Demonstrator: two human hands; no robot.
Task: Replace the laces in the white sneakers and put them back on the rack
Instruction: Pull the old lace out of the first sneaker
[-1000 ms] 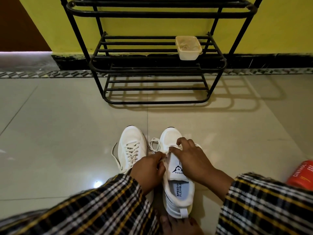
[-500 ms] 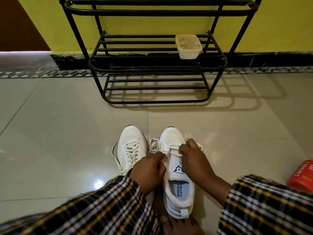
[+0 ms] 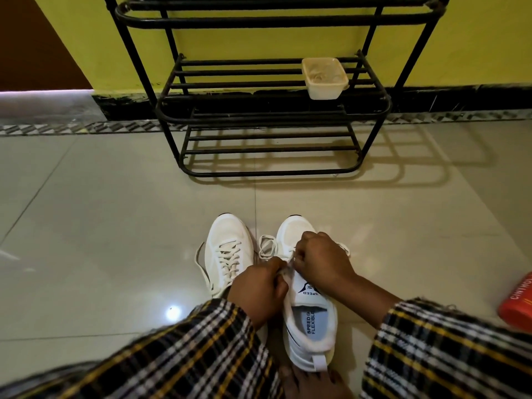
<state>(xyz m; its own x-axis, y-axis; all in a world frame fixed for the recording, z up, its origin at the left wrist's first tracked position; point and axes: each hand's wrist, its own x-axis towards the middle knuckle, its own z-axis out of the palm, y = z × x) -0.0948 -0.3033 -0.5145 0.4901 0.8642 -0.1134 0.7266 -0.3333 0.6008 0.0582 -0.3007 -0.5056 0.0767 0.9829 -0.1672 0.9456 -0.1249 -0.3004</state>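
Two white sneakers stand side by side on the tiled floor, toes pointing at the black metal rack (image 3: 273, 171). The left sneaker (image 3: 227, 249) is laced, with a loose lace end trailing on its left. The right sneaker (image 3: 311, 321) has its tongue pulled up and a loose white lace (image 3: 266, 247) looped beside its toe. My left hand (image 3: 259, 292) pinches the lace at the left edge of the tongue. My right hand (image 3: 322, 257) is curled over the eyelet area and grips the lace there. The eyelets under my hands are hidden.
A cream plastic tub (image 3: 324, 77) sits on the rack's middle shelf at the right. A red packet (image 3: 518, 300) lies on the floor at the right edge. My bare foot (image 3: 311, 381) touches the right sneaker's heel. A yellow wall stands behind the rack.
My right hand has slid a little toward my left hand over the tongue and curled tighter on the lace. My left hand and both sneakers have stayed put.
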